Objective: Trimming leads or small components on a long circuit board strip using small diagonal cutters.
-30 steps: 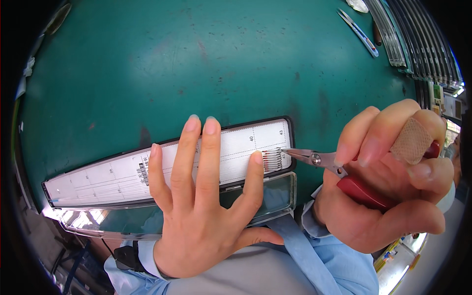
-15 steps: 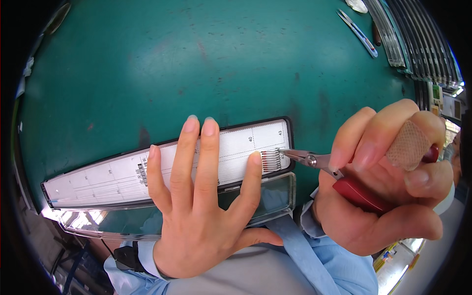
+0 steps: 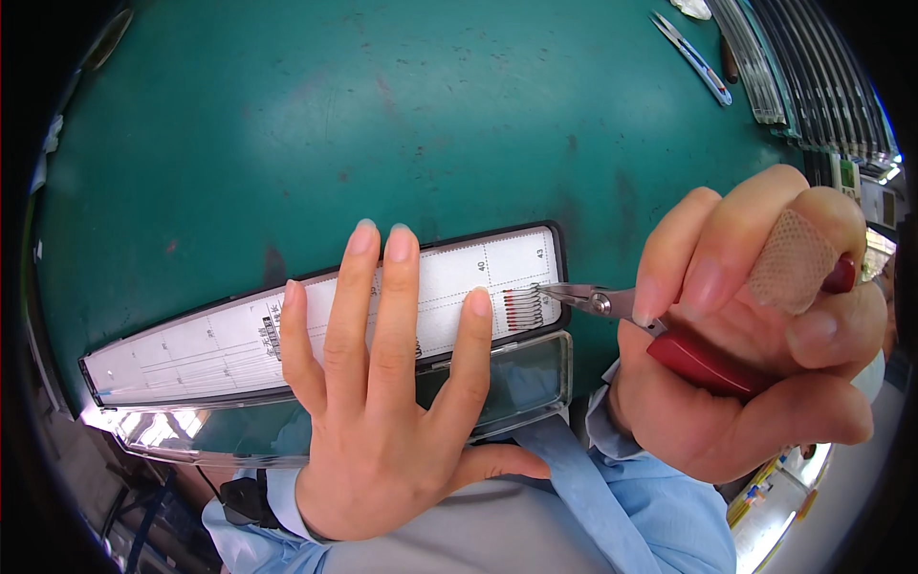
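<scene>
- Two hands at work: my left hand lies flat with fingers spread, pressing down the long white ruled tray.
- My right hand is closed around red-handled pliers.
- Tray's long axis runs left to right; the small row of leaded parts sits at its right end, touching the plier tips, so the right hand is nearer.

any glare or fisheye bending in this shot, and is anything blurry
Head view: straight edges of the tray bow with the fisheye; glare on the clear lid at lower left; dark corners; right hand large and slightly soft, pliers tip sharp.
</scene>
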Demonstrator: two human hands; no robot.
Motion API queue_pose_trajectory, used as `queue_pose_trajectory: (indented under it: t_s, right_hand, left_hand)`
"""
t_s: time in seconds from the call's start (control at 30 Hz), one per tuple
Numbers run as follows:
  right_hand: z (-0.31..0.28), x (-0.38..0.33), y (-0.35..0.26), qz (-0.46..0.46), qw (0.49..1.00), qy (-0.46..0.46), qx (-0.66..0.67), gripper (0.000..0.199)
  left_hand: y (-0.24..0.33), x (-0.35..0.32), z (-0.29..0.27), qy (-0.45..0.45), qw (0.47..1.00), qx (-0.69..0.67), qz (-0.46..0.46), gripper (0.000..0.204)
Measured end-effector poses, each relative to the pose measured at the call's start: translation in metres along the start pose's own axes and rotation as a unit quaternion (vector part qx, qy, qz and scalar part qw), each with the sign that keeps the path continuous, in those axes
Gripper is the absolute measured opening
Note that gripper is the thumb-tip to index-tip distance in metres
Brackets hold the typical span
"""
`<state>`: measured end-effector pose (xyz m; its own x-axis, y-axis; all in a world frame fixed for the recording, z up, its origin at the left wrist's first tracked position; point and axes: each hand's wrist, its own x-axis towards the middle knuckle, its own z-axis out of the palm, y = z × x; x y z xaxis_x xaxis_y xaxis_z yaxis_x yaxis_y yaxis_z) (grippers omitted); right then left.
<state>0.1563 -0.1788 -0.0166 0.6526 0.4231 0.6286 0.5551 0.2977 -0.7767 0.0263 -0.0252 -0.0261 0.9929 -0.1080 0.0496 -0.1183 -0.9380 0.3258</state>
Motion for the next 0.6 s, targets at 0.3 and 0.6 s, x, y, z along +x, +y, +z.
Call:
queue_pose_trajectory:
  t_s: [0.3, 0.6]
  right_hand:
    - [0.003, -0.002, -0.008, 0.013, 0.999, 0.005, -0.046, 0.042]
    - [0.005, -0.003, -0.009, 0.020, 0.999, 0.009, -0.038, 0.041]
  left_hand:
    - [0.000, -0.001, 0.001, 0.000, 1.000, 0.004, 0.001, 0.098]
    - [0.000, 0.000, 0.000, -0.009, 1.000, 0.006, 0.000, 0.098]
